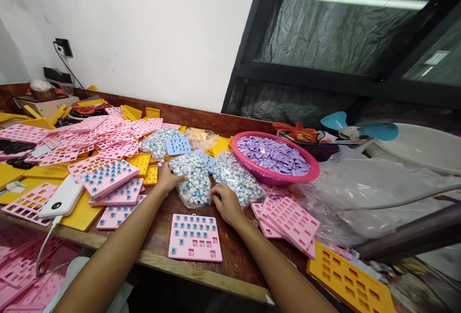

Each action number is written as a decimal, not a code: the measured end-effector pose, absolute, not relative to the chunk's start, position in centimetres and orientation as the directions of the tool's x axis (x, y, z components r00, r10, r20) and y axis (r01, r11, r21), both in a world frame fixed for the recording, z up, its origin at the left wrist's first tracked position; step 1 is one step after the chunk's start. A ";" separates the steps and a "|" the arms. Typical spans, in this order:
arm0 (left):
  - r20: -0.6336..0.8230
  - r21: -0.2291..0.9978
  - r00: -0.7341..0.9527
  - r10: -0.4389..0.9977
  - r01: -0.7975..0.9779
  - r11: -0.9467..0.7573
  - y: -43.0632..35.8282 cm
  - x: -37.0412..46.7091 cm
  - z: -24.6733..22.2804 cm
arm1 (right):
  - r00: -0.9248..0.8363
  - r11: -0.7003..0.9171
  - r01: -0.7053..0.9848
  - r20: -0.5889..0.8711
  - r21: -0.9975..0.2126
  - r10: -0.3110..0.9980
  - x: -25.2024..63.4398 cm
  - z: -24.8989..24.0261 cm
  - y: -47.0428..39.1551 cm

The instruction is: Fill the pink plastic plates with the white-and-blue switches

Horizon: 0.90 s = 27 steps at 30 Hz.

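In the head view, the left forearm (pixel 118 246) slants up from the bottom left over the counter (pixel 236 267), and the left hand (pixel 168 181) lies at the left side of a clear bag of blue-and-white switches (pixel 192 178). Its thumb points right across the bag; the other fingers are mostly hidden, so I cannot tell whether they grip it.

The right forearm (pixel 277 260) comes in from the lower right, back of the hand up. The right hand (pixel 226 201) has its fingers bent at the same bag's right edge, just beside a second bag of switches (pixel 237 178); whether they pinch the plastic cannot be told.

Between the forearms, near the counter's front edge, lies a pink plate (pixel 194 237), its upper rows filled with blue switches.
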<state>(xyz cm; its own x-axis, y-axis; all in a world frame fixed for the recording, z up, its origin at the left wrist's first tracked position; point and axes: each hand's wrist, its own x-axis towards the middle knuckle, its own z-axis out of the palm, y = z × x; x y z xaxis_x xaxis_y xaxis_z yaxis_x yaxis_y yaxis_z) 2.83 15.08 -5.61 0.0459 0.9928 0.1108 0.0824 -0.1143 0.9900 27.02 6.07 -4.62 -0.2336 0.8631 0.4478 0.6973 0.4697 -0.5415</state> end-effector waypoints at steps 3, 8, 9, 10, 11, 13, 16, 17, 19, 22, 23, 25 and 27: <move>0.022 0.997 0.110 0.994 -0.078 -0.014 15.1 3.5 -5.6 | -0.218 0.471 0.672 0.454 -0.572 0.864 26.6 -5.1 6.5; 0.002 0.971 0.188 0.982 -0.234 0.043 14.5 4.4 -4.9 | -0.041 0.300 0.478 0.320 -0.826 0.946 26.1 -6.5 7.2; 0.012 0.966 0.200 0.980 -0.257 0.040 14.4 4.5 -4.6 | -0.035 0.263 0.435 0.276 -0.861 0.961 26.1 -6.7 7.3; 0.024 0.960 0.211 0.977 -0.277 0.037 14.3 4.6 -4.4 | -0.040 0.235 0.403 0.239 -0.885 0.970 26.0 -6.9 7.5; 0.036 0.955 0.224 0.974 -0.294 0.032 14.1 4.7 -4.1 | -0.048 0.217 0.379 0.215 -0.900 0.975 26.0 -7.0 7.6; 0.064 0.946 0.247 0.967 -0.323 0.020 13.8 4.8 -3.6 | -0.039 0.193 0.324 0.190 -0.926 0.981 25.9 -6.9 7.9; 0.121 0.933 0.257 0.959 -0.358 -0.022 13.2 5.1 -2.9 | -0.004 0.162 0.209 0.165 -0.964 0.986 25.8 -6.5 8.2; 0.140 0.931 0.259 0.956 -0.363 -0.038 13.0 5.3 -2.8 | -0.009 0.158 0.178 0.159 -0.971 0.987 25.8 -6.3 8.3; 0.173 0.932 0.270 0.947 -0.356 -0.068 12.7 5.5 -2.6 | -0.047 0.166 0.141 0.161 -0.976 0.986 25.9 -6.0 8.4; 0.217 0.941 0.276 0.936 -0.314 -0.125 12.7 5.8 -2.7 | -0.072 0.200 0.143 0.191 -0.969 0.979 26.0 -6.0 8.5; 0.230 0.945 0.270 0.935 -0.290 -0.149 12.8 5.8 -2.8 | -0.058 0.208 0.151 0.201 -0.966 0.978 26.0 -6.1 8.6; 0.248 0.956 0.255 0.935 -0.219 -0.194 13.3 5.7 -3.1 | -0.006 0.214 0.164 0.216 -0.963 0.976 25.9 -6.4 8.8; 0.253 0.966 0.234 0.939 -0.116 -0.231 13.7 5.4 -3.3 | 0.045 0.212 0.154 0.222 -0.965 0.974 25.9 -6.8 8.9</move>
